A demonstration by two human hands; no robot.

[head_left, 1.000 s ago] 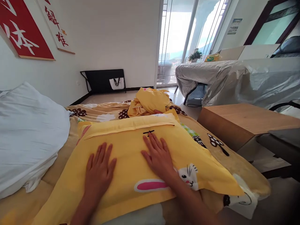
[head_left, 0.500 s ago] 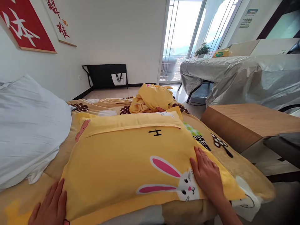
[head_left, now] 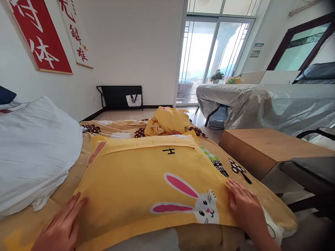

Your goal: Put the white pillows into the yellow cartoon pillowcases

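Note:
A pillow in a yellow pillowcase (head_left: 125, 177) lies flat before me, with a white rabbit print at its lower right and a flap opening along its far side. My left hand (head_left: 61, 225) rests against the pillow's near left edge, fingers stretched out. Over at the right edge, my right hand (head_left: 246, 205) touches the case with its fingers extended and its thumb near the border. Neither hand visibly grips the cloth. Beneath the pillow spreads a tan patterned blanket (head_left: 235, 184).
Crumpled yellow fabric (head_left: 170, 120) sits beyond the pillow. White bedding (head_left: 39, 150) is heaped at left. To the right stand a wooden-topped box (head_left: 267, 143) and furniture under plastic sheeting (head_left: 277, 101). A black folded frame (head_left: 120, 97) leans on the far wall.
The view has tilted up. My right hand has shifted outward from the pillow's top to its right edge. My left hand has come slightly over the left edge.

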